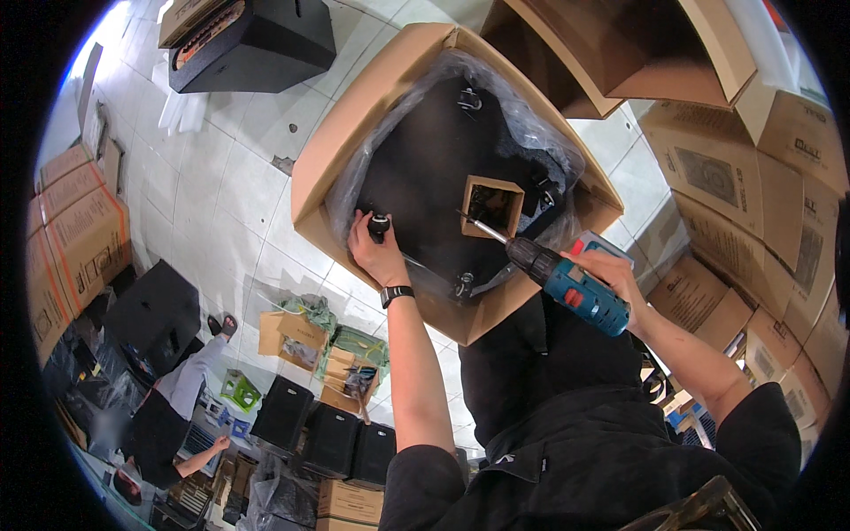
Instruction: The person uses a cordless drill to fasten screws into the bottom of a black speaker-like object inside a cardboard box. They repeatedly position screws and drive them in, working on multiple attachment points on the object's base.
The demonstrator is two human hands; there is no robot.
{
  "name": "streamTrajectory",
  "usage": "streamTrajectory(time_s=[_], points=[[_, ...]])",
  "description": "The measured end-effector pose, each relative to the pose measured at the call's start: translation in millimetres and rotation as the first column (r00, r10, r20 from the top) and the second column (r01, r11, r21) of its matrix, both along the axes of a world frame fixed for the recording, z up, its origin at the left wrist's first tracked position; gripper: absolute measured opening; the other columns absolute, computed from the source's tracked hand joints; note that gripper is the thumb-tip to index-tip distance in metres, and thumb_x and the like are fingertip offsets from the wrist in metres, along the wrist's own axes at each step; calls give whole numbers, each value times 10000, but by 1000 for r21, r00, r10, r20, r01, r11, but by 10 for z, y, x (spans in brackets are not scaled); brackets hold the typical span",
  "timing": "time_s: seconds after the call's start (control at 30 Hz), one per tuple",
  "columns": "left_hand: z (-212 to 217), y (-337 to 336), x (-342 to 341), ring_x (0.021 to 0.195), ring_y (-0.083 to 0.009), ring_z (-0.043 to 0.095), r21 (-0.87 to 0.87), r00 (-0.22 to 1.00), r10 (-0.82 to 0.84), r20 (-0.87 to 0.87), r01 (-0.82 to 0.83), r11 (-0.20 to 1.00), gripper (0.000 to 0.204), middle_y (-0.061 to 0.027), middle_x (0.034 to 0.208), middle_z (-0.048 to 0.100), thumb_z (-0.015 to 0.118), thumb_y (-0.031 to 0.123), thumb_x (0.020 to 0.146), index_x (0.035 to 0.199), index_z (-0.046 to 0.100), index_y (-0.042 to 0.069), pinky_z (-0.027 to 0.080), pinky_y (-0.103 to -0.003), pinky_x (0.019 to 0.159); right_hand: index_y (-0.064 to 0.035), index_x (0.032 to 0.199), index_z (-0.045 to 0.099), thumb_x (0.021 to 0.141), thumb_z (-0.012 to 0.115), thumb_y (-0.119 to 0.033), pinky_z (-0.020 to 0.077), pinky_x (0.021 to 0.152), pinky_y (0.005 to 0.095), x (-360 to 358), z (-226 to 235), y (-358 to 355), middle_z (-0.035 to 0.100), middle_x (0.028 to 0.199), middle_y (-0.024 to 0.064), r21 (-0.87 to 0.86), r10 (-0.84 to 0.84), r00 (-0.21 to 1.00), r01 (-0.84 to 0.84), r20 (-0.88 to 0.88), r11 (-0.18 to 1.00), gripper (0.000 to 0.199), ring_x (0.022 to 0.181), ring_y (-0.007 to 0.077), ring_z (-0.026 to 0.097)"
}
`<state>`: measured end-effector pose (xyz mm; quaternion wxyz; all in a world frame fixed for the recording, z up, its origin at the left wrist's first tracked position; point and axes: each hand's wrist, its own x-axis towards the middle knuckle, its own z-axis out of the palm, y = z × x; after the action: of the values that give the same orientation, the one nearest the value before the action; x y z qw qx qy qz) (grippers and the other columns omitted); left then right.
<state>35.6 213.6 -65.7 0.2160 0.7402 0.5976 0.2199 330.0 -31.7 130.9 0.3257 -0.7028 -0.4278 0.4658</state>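
A black, flat-faced cabinet [416, 168] lies in clear plastic wrap [536, 124] inside an open cardboard carton [314, 168]. Near its left corner, my left hand [379, 258] has its fingers closed round a black caster wheel [379, 227]. Other casters sit close to the cabinet's corners: one at the far end [469, 100], one at the right [546, 195], one at the near end [463, 283]. My right hand [613, 273] grips a teal cordless drill [575, 290]. The drill's long bit points over a small open cardboard box [492, 185] of dark small pieces, too small to name.
Large empty cartons [620, 44] stand at the far right, beside stacked brown boxes [735, 177]. Another black cabinet [266, 49] is at the far left. Open boxes of parts [350, 380] and black speakers [283, 411] stand lower left. A co-worker [164, 416] is beyond them.
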Motion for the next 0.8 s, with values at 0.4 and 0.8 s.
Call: streamTrajectory(time_s=[0.4,0.8], points=[[542,438,-93,1270,-400,601,-321,867,-481,-127,423,848,550,-158,1378,621,768,-18,796,1314,667,134,502,-472,1081,-42,1419,665,846,794,-221,512,908,353,22,-48,6,749,1148,129,32,17,1000,-17,-22,999,614,1012,290,708],[317,417,-94,1243,-378,631,-232,907,-410,-94,381,895,415,-155,1359,663,847,45,784,1177,724,96,514,-454,1052,-35,1421,666,838,786,-207,502,908,356,16,-70,-76,752,1231,150,86,1,998,5,-70,996,620,1040,289,727]])
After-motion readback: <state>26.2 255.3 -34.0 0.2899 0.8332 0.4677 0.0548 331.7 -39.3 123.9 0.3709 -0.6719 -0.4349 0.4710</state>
